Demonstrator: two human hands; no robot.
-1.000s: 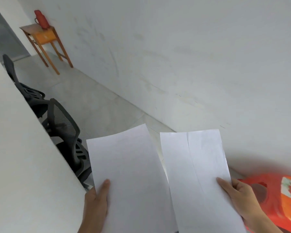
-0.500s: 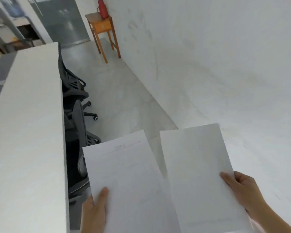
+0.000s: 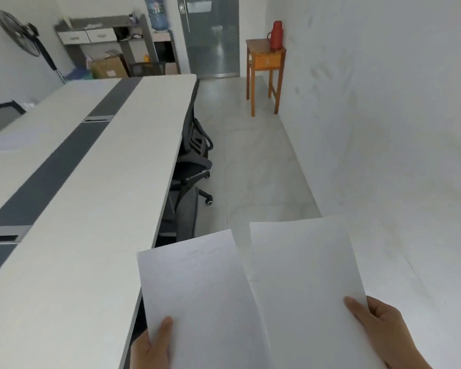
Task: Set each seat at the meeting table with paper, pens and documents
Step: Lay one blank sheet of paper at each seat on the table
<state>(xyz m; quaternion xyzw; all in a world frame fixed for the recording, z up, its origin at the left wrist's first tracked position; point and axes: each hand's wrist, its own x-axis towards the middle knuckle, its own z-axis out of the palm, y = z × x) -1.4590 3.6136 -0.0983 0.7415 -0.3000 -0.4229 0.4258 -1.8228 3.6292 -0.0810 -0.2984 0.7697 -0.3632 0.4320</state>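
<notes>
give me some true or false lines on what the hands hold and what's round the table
1. The left hand holds the left-hand paper beside the meeting table. True.
2. The right hand is empty. False: it holds the right-hand paper.
3. The red flask stands on the meeting table. False: it stands on the small wooden table by the wall.
4. Black office chairs sit at the meeting table's right edge. True.

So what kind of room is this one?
Likely an office meeting room: a long white table with black office chairs tucked under it, and a water dispenser at the far end.
</notes>
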